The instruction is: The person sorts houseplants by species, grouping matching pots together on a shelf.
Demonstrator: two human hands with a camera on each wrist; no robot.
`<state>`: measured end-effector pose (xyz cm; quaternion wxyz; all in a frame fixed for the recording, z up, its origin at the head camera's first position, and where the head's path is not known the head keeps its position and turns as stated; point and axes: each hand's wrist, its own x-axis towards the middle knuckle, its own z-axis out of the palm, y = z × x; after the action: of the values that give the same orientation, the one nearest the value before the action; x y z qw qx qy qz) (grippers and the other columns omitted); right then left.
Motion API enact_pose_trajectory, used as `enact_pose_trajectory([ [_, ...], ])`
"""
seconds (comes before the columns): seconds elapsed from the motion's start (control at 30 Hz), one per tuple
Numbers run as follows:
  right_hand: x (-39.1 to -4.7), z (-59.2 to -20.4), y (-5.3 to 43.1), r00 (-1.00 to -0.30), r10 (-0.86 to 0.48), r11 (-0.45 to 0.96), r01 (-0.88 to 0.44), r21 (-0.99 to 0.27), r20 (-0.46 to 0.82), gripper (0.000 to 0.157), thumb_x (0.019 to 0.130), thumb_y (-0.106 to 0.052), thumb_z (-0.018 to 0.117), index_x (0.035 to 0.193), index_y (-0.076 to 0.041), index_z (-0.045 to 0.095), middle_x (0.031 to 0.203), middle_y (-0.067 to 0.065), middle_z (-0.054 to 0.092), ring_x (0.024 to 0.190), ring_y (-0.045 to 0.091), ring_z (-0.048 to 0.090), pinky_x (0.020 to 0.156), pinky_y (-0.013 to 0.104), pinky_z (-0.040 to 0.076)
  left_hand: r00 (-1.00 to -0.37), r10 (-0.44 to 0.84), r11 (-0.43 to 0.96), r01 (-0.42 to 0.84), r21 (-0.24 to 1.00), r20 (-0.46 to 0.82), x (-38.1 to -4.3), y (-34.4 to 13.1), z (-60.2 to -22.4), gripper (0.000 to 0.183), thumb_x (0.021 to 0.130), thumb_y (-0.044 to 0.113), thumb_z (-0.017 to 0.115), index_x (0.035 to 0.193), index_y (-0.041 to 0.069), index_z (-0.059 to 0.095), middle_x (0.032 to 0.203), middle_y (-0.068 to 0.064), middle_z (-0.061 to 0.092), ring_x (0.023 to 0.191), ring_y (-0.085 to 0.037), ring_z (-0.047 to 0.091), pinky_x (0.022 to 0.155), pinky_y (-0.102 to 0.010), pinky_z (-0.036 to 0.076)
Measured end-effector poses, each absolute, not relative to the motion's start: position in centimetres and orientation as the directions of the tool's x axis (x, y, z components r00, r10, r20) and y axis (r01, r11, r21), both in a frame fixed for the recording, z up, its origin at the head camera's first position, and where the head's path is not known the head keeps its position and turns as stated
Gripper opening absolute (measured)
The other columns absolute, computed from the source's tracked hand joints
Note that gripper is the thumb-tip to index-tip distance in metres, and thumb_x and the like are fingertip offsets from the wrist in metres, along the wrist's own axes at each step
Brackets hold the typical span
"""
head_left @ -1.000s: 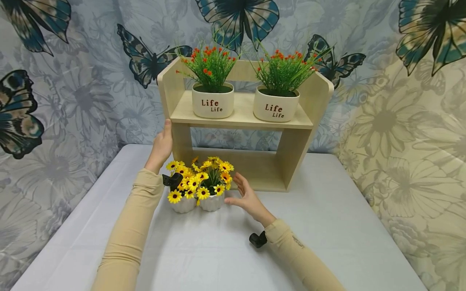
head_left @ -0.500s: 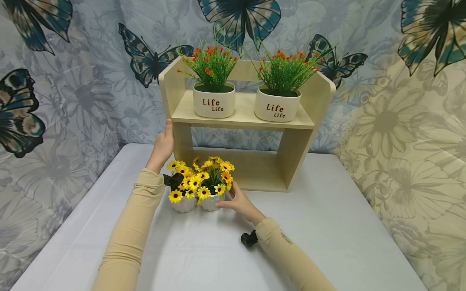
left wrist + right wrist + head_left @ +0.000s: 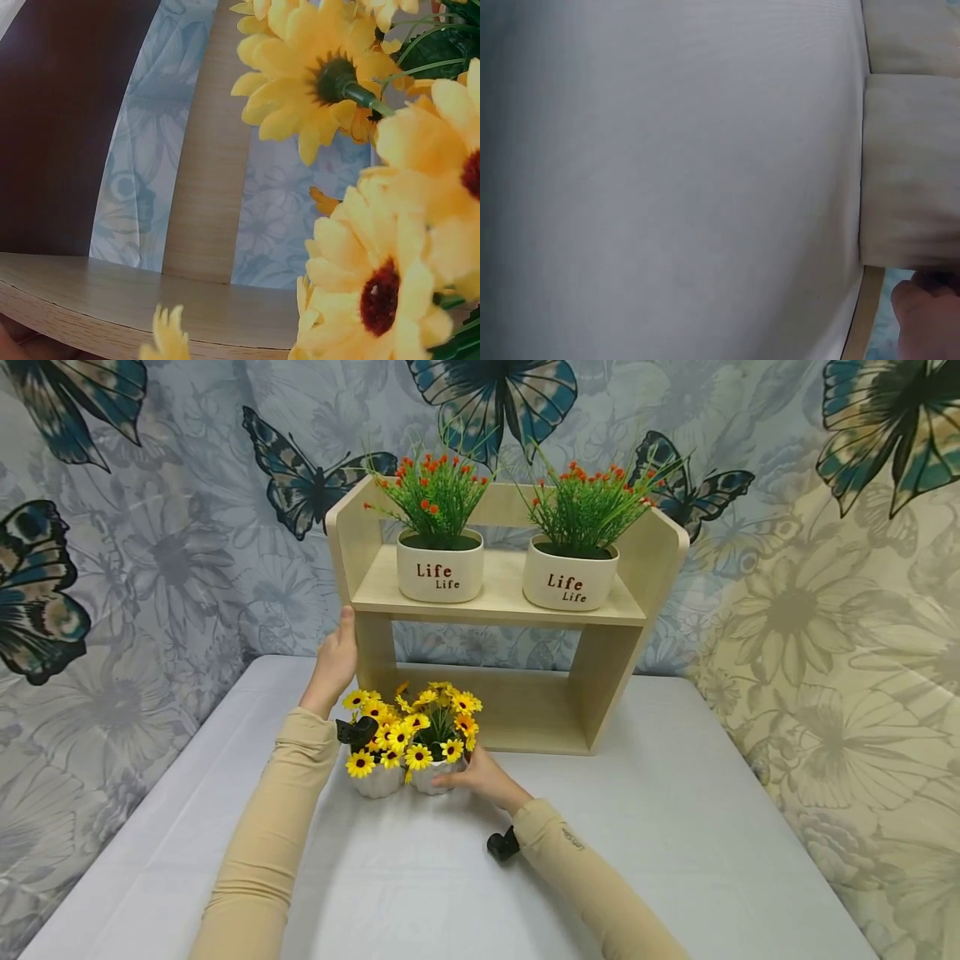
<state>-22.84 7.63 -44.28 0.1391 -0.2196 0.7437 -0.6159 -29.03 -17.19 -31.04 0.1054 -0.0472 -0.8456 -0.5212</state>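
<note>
My left hand (image 3: pixel 335 664) holds the left side panel of a pale wooden two-tier shelf (image 3: pixel 498 617), thumb up along its front edge. In the left wrist view, a bit of that hand shows below the panel's edge. Two small white pots of yellow daisies stand side by side before the shelf. My right hand (image 3: pixel 487 777) grips the right-hand daisy pot (image 3: pixel 426 777), with the thumb across its front; the other fingers are mostly hidden. The left-hand daisy pot (image 3: pixel 378 782) stands untouched by the right hand. Close daisies (image 3: pixel 379 296) fill the right of the left wrist view.
Two white "Life" planters with red-flowered greenery, one left (image 3: pixel 440 572) and one right (image 3: pixel 570 578), stand on the upper tier. A white cloth (image 3: pixel 712 827) covers the table. Butterfly-patterned fabric (image 3: pixel 180 552) hangs behind and at the sides.
My right hand has moved left from beside the right-hand daisy pot and taken hold of it. The left hand stays on the shelf; the pots look unmoved.
</note>
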Motion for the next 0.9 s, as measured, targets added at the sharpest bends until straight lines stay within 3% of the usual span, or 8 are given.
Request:
enact_pose_trajectory([
  [0.1, -23.4, -45.3, 7.2, -0.861, -0.5, 0.135, -0.184, -0.974, 0.093, 0.08, 0.076, -0.008, 0.078, 0.141, -0.024, 0.034, 0.136, -0.006, 0.043, 0.127, 0.016, 0.036, 0.107, 0.043, 0.021, -0.971, -0.029, 0.451, 0.198, 0.87, 0.236, -29.1, -17.2, -31.1, 0.084, 0.09, 0.067, 0.008, 0.148, 0.006, 0.014, 0.151, -0.014, 0.013, 0.137, -0.032, 0.01, 0.109, -0.048, 0.007],
  [0.33, -23.7, -45.8, 6.6, -0.861, -0.493, 0.138, -0.215, -0.967, 0.121, 0.081, 0.075, -0.006, 0.078, 0.139, -0.032, 0.036, 0.133, -0.012, 0.046, 0.124, 0.01, 0.04, 0.105, 0.041, 0.024, -0.968, -0.027, 0.44, 0.212, 0.873, 0.248, -29.2, -17.3, -31.3, 0.083, 0.091, 0.066, 0.009, 0.148, 0.005, 0.016, 0.15, -0.016, 0.015, 0.136, -0.033, 0.012, 0.109, -0.049, 0.009],
  [0.63, -22.6, -43.5, 6.4, -0.86, -0.499, 0.186, -0.223, -0.957, 0.104, 0.077, 0.072, -0.005, 0.08, 0.137, -0.015, 0.04, 0.128, -0.005, 0.052, 0.12, 0.015, 0.044, 0.104, 0.039, 0.027, -0.969, -0.028, 0.449, 0.207, 0.869, 0.245, -29.3, -17.2, -31.3, 0.083, 0.09, 0.066, 0.008, 0.148, 0.007, 0.014, 0.151, -0.014, 0.013, 0.137, -0.032, 0.011, 0.109, -0.046, 0.009],
  [0.9, -22.4, -43.6, 6.0, -0.864, -0.483, 0.211, -0.274, -0.938, 0.144, 0.08, 0.071, -0.004, 0.081, 0.138, -0.009, 0.037, 0.131, 0.001, 0.049, 0.122, 0.017, 0.042, 0.104, 0.036, 0.029, -0.97, -0.024, 0.453, 0.204, 0.868, 0.241, -29.2, -17.3, -31.3, 0.084, 0.091, 0.066, 0.008, 0.148, 0.005, 0.013, 0.151, -0.015, 0.012, 0.137, -0.031, 0.011, 0.11, -0.044, 0.009],
])
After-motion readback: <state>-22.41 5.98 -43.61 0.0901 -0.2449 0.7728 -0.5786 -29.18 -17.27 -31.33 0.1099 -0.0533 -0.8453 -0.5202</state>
